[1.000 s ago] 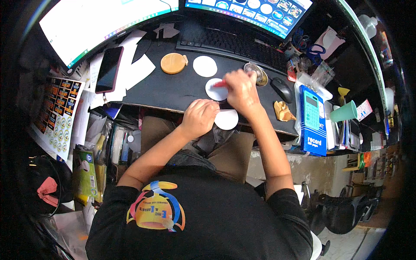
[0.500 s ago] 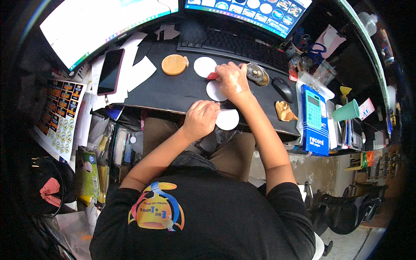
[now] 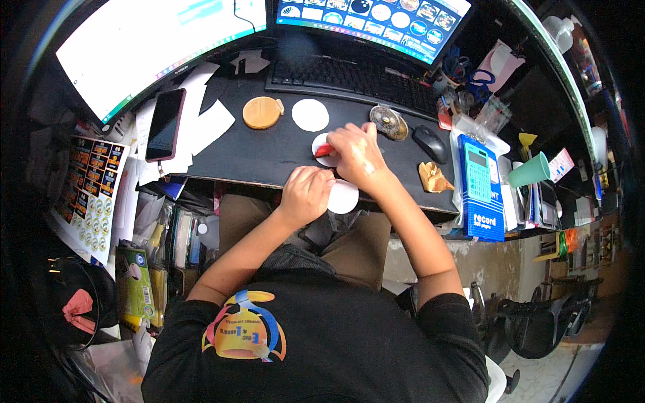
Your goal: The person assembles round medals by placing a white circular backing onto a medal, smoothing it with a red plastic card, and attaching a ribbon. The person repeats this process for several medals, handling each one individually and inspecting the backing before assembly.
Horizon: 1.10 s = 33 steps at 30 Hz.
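Observation:
My left hand (image 3: 306,193) is closed, pinching the edge of a round white paper disc (image 3: 343,197) that hangs just off the desk's front edge. Just above it, my right hand (image 3: 358,153) is closed around a small red object (image 3: 323,152), whose kind I cannot make out. Partly hidden under the red object lies a second white disc (image 3: 318,142). A third white disc (image 3: 310,115) lies flat farther back, beside a round wooden piece (image 3: 263,113) with a small tab.
Beyond stand a black keyboard (image 3: 349,82) and two lit monitors. A clear round case (image 3: 388,122), a black mouse (image 3: 430,144) and crumpled brown paper (image 3: 435,178) lie to the right, near a blue record book (image 3: 482,218) with a calculator. A phone (image 3: 165,127) rests on papers at left.
My right hand has come nearer to me with the red object, from beside the farther white disc to over the middle one. My left hand still pinches its disc. The view has shifted slightly.

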Each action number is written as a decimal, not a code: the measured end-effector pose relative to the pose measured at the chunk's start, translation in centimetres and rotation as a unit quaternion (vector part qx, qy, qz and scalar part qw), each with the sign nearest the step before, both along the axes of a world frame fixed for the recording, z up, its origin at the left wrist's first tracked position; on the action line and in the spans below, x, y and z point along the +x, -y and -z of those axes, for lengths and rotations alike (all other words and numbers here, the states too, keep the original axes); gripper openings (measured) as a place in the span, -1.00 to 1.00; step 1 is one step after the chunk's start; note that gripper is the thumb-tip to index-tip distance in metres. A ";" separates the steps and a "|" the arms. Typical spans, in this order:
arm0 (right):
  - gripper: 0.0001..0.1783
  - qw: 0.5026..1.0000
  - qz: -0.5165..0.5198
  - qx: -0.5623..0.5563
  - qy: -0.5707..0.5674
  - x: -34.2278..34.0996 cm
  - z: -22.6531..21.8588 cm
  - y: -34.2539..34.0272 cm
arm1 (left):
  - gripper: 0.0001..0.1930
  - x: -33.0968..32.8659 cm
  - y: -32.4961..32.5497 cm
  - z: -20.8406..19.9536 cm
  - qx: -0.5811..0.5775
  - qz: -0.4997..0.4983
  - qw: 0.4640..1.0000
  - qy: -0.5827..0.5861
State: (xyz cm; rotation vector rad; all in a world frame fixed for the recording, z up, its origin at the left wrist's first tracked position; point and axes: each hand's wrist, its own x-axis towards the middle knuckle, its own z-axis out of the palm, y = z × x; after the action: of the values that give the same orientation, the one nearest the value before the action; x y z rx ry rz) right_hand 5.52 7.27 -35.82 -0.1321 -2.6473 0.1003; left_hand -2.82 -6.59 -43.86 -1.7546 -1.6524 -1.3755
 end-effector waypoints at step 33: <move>-0.56 0.946 0.273 -0.170 -0.046 3.2 -0.5 -4.0 | -0.87 0.1 1.5 -0.9 -0.013 0.070 0.988 0.137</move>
State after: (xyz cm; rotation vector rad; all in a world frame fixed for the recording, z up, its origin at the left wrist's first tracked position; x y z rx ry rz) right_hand 8.75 11.25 -35.34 -0.9380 -2.3800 0.3633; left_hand -2.74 -8.04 -42.99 -1.7914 -1.7168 -1.7340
